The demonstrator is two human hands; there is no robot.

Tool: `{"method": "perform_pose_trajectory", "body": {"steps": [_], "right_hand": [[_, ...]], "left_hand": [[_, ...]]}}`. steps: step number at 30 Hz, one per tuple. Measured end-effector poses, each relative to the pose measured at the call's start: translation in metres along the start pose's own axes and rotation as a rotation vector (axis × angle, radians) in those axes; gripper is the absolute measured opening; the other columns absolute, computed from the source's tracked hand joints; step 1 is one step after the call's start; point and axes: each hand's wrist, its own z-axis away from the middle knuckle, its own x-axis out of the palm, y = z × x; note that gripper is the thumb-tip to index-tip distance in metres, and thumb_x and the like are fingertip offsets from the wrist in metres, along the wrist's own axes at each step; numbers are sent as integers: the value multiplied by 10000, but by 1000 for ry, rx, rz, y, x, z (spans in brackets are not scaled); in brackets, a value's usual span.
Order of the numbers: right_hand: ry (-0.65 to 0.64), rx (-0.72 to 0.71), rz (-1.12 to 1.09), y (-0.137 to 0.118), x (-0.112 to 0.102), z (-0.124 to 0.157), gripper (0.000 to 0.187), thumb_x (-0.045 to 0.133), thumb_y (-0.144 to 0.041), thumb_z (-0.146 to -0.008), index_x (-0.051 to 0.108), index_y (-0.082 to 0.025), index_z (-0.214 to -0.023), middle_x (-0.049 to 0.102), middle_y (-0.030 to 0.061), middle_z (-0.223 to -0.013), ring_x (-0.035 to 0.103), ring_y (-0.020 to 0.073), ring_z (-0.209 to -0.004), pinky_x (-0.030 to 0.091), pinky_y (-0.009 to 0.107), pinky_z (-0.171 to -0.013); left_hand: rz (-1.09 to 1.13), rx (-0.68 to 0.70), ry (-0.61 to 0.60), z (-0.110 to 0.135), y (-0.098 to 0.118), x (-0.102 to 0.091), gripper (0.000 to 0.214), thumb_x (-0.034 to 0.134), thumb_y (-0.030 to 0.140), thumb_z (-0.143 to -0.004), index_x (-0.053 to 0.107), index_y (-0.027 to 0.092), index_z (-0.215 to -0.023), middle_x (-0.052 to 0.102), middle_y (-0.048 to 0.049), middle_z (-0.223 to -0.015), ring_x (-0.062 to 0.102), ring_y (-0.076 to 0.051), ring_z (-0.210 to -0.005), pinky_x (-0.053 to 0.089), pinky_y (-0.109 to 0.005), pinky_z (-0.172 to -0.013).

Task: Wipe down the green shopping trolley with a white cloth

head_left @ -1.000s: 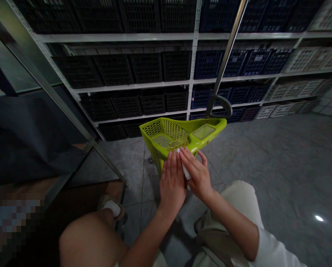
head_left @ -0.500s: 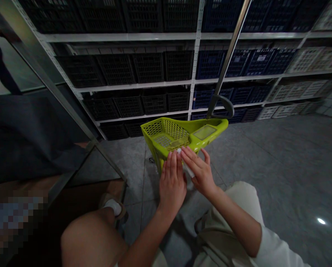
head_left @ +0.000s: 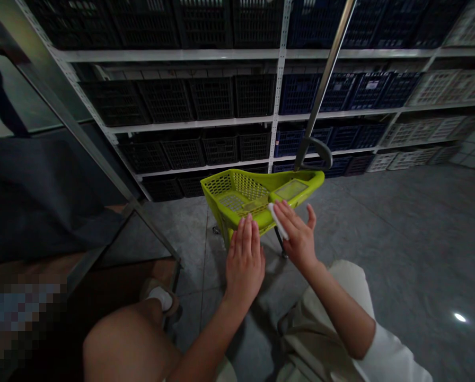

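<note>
White cloth (head_left: 278, 221) pressing on the front rim of a lime-green plastic shopping cart (head_left: 297, 192), lying against the fingers of the right hand (head_left: 296, 233), that hand spreading open with the thumb lifting clear. Left hand (head_left: 244, 260) hovering open just beside it, fingers upright and close together, tips reaching the cart's basket, holding nothing. Cart standing directly ahead on a grey tiled floor (head_left: 380, 254), metal pole (head_left: 325, 90) rising from it. Metal shelving (head_left: 277, 124) loaded with black, blue and white crates (head_left: 209, 98) running behind, a bare knee (head_left: 130, 339) showing at lower left.
</note>
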Motion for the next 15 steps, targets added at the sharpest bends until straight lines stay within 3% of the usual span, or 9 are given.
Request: {"method": "perform_pose_trajectory", "body": {"steps": [2, 4, 9, 12, 15], "right_hand": [[74, 119, 53, 11, 2, -3, 760, 365, -37, -791, 391, -253, -1519, 546, 75, -1486, 479, 205, -1402, 35, 505, -1239], [96, 136, 50, 6, 3, -3, 753, 354, -35, -795, 392, -240, -1518, 546, 83, -1484, 475, 199, -1404, 60, 500, -1240], [-66, -146, -90, -17, -1, -2, 742, 373, -56, -827, 320, -204, -1552, 524, 96, -1501, 452, 163, -1419, 123, 429, -1246], [-10, -33, -14, 2, -2, -5, 778, 382, -33, -790, 355, -240, -1539, 530, 81, -1498, 488, 188, -1393, 34, 480, -1248], [76, 116, 47, 9, 1, -5, 811, 376, -20, -753, 378, -257, -1528, 540, 69, -1491, 496, 209, -1388, 21, 514, -1242]], "left_hand": [[0, 6, 0, -1, 0, 0, 752, 507, 156, -933, 136, 53, -1580, 372, -226, -1581, 292, -299, -1506, 383, -489, -1179], [2, 5, 2, 0, 0, 2, 750, 514, 162, -931, 149, 49, -1576, 371, -229, -1582, 290, -306, -1506, 389, -490, -1174], [5, -5, 27, 2, 0, 6, 774, 531, 162, -917, 143, 35, -1575, 391, -246, -1565, 284, -315, -1508, 389, -494, -1174], [-13, 3, 1, 1, -1, 3, 772, 530, 168, -924, 139, 32, -1576, 371, -249, -1574, 274, -318, -1510, 377, -494, -1181], [-17, 17, -18, -1, -1, 1, 770, 524, 175, -929, 133, 33, -1577, 364, -244, -1580, 286, -321, -1505, 374, -492, -1182]]}}
